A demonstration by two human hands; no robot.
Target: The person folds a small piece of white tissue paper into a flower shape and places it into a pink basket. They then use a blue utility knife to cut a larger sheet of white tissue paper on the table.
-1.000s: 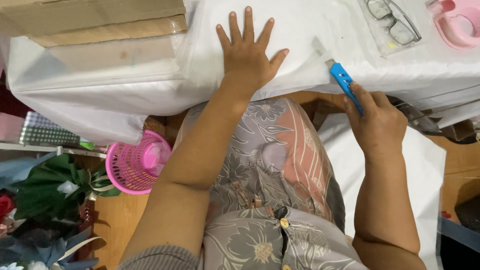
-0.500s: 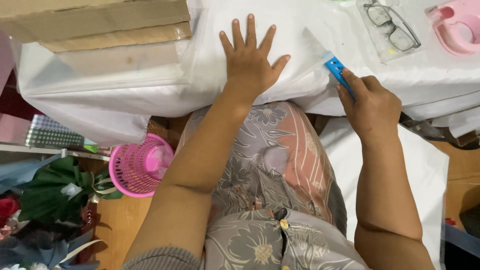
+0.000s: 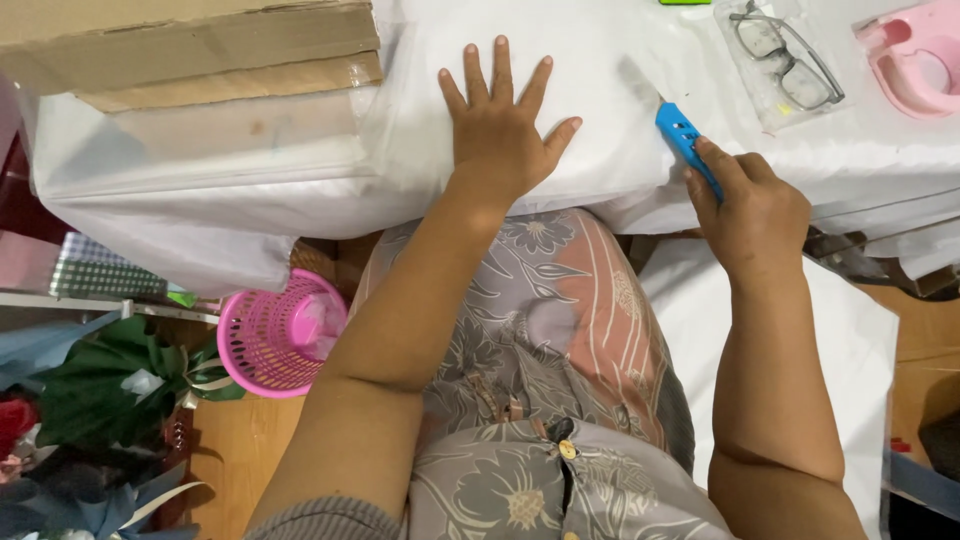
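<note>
A wide layer of white sheet material (image 3: 600,150) covers the table from edge to edge and drapes over its near side; its far part runs out of the top of the view, so its full extent cannot be seen. At the upper left a flat brown cardboard box (image 3: 190,40) lies on it, cut off by the top and left borders. Below the table edge, a second white sheet (image 3: 850,340) hangs down at the right, partly hidden behind the right forearm. On the wooden floor at the left stands a pink plastic mesh basket (image 3: 280,335), with dark green wrapping paper and flowers (image 3: 100,390) beside it, half out of view.

The left hand (image 3: 500,135) lies flat on the white sheet material, palm down, fingers spread wide apart and pressing it onto the table. The right hand (image 3: 745,205) is closed around a blue plastic utility knife (image 3: 685,140); the fist hides the rear of the handle, and the forefinger lies along its top. The knife's grey blade points up and to the left and rests on the sheet, well apart from the left hand; where the tip ends is hard to make out against the white.

At the upper right a pair of dark-framed glasses in a clear pouch (image 3: 785,60) lies on the sheet, and a pink plastic tape dispenser (image 3: 915,60) is cut off by the corner.
</note>
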